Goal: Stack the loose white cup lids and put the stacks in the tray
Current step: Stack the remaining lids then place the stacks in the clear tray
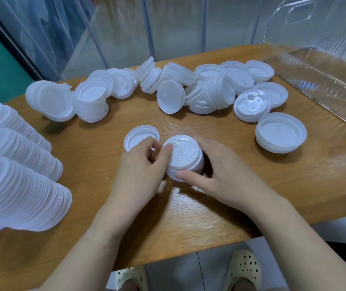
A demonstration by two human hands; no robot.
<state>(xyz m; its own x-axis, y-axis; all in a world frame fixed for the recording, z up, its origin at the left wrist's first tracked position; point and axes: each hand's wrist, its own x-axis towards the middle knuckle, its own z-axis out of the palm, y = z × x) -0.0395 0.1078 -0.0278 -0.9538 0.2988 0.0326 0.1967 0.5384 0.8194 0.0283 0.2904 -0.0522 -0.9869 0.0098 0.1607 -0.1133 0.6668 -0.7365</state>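
Note:
A short stack of white cup lids point(185, 153) stands top side up at the table's middle. My left hand point(142, 166) grips its left side, thumb on the top lid. My right hand point(216, 175) curls round its right side, thumb against the front rim. One single lid point(138, 137) lies upside down just left of the stack, partly behind my left fingers. Several loose lids and short stacks point(168, 89) are scattered across the far half of the table. The clear plastic tray point(325, 80) stands at the far right with nothing in it.
Three long stacks of lids point(16, 169) lie on their sides at the left edge. A short upturned stack point(280, 135) sits right of my hands. The wooden table point(189, 217) ends near my body; a clear curtain hangs behind it.

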